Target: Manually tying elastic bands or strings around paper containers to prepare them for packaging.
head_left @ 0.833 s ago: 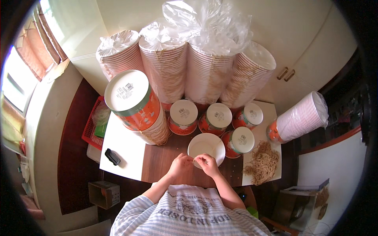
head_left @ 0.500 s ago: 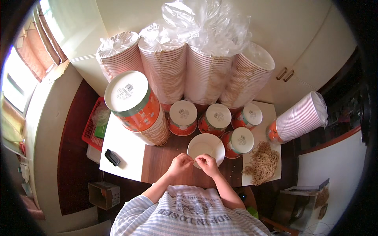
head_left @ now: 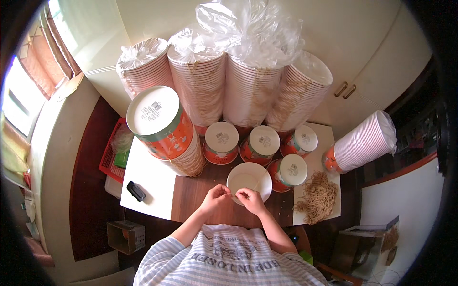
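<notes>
A round white lidded paper bowl [head_left: 248,177] sits on the brown table [head_left: 191,195] right in front of me. Both hands meet at its near rim. My left hand [head_left: 215,196] and my right hand [head_left: 251,199] each pinch a thin tan rubber band [head_left: 234,194] held between them, and a strand of it runs across the lid. A loose heap of the same rubber bands [head_left: 316,198] lies on the white board to the right of my right hand.
Several orange bowls with white lids [head_left: 264,141] stand behind the white one. A tall leaning stack of bowls [head_left: 162,125] stands at left, plastic-wrapped stacks [head_left: 248,90] fill the back, and another stack [head_left: 365,140] lies at right. A small black object [head_left: 136,190] and a red basket [head_left: 110,155] are at left.
My fingers have shifted slightly on the rubber band at the bowl's near rim. Nothing else has moved.
</notes>
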{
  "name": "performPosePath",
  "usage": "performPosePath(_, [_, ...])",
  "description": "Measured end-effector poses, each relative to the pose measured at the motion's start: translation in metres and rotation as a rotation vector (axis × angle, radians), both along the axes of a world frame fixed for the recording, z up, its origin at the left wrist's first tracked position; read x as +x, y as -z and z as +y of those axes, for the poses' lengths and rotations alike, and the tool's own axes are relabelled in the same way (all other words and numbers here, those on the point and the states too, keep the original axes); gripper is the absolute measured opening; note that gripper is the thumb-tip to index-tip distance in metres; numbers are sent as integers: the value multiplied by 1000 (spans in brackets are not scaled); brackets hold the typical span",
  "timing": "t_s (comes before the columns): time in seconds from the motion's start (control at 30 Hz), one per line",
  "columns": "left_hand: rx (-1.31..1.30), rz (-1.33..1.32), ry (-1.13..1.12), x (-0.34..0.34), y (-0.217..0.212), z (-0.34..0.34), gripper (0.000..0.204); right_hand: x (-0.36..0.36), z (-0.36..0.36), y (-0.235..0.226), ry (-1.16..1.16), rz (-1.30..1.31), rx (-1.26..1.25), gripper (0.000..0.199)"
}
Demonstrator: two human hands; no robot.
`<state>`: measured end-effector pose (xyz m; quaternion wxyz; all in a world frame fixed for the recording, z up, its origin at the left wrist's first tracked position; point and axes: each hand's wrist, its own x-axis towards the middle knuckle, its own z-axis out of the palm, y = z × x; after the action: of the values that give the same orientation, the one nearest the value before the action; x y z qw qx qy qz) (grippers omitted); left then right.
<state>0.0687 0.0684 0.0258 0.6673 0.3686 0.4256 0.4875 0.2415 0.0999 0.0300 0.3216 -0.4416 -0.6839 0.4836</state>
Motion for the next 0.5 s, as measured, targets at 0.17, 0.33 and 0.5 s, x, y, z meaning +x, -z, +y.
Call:
performPosePath(0.17, [-24, -20, -34, -2, 6, -1, 7, 0, 0, -7, -17, -45, -65, 9])
performPosePath(0.33, [7, 181, 1, -4, 14, -3, 11, 2, -1, -4, -3, -30, -23, 9])
performPosePath(0.5, [30, 487, 93, 1, 4, -2, 19, 2, 0, 4, 23, 52, -10, 11])
